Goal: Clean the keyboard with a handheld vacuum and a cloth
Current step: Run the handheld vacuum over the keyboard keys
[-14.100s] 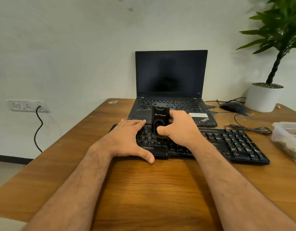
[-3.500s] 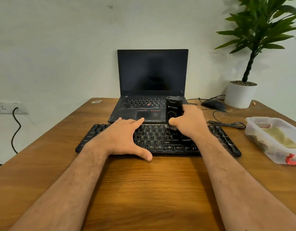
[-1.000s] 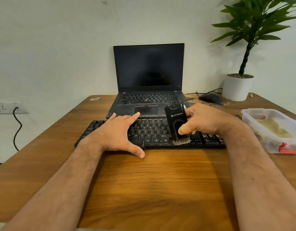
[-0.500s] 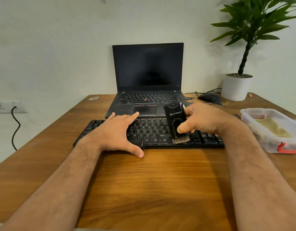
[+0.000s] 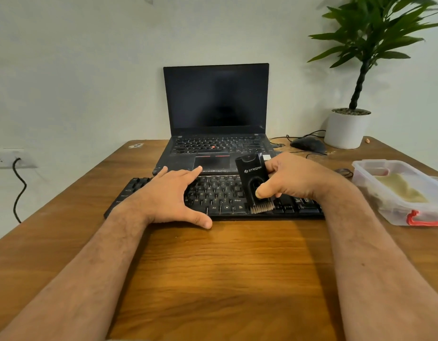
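Note:
A black keyboard (image 5: 223, 195) lies across the wooden desk (image 5: 213, 267) in front of an open laptop. My right hand (image 5: 292, 178) grips a small black handheld vacuum (image 5: 252, 178), tilted, with its brush end on the front row of keys right of the middle. My left hand (image 5: 168, 195) rests flat on the keyboard's left half with fingers spread and the thumb on the desk at the front edge. A yellowish cloth (image 5: 402, 190) lies inside a clear plastic box at the right.
The black laptop (image 5: 215, 114) stands open just behind the keyboard. The clear box (image 5: 385, 207) with a red latch sits at the right. A mouse (image 5: 308, 144) with cables and a white potted plant (image 5: 347, 127) stand at the back right.
Over the longer span the vacuum moved from the keyboard's left-middle rightward. In the last second it has stayed tilted at the front row; my left hand has kept its place.

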